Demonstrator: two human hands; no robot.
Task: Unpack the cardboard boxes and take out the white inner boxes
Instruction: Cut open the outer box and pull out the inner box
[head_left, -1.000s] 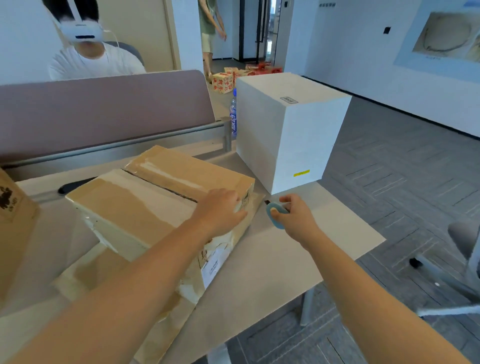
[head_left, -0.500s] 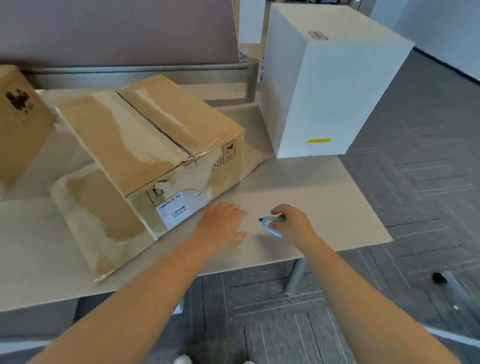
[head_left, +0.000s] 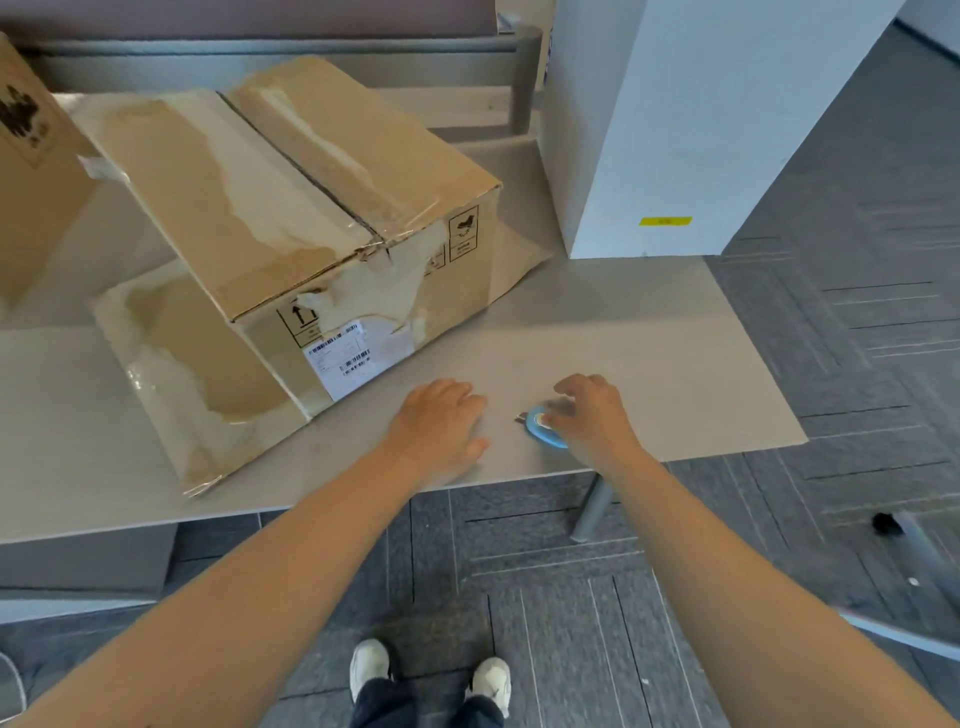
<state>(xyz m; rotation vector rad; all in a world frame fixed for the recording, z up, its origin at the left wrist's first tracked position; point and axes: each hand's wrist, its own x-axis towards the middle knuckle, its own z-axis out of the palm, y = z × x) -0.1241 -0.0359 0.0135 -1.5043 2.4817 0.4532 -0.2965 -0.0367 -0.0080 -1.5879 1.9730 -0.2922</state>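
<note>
A taped brown cardboard box with a shipping label sits closed on a flattened cardboard sheet at the middle left of the table. A tall white inner box stands at the back right corner. My left hand rests palm-down on the table just in front of the brown box, fingers straight. My right hand is beside it, its thumb and curled fingers on a small blue box cutter that lies on the table; the fingertips are blurred.
Part of another brown carton stands at the far left. A grey divider rail runs along the table's back. The table's front edge is just below my hands, with a table leg, grey floor and my shoes below.
My left hand came off the top of the brown box and down onto the table. My right hand brought the blue cutter toward the front edge. The view tilted downward.
</note>
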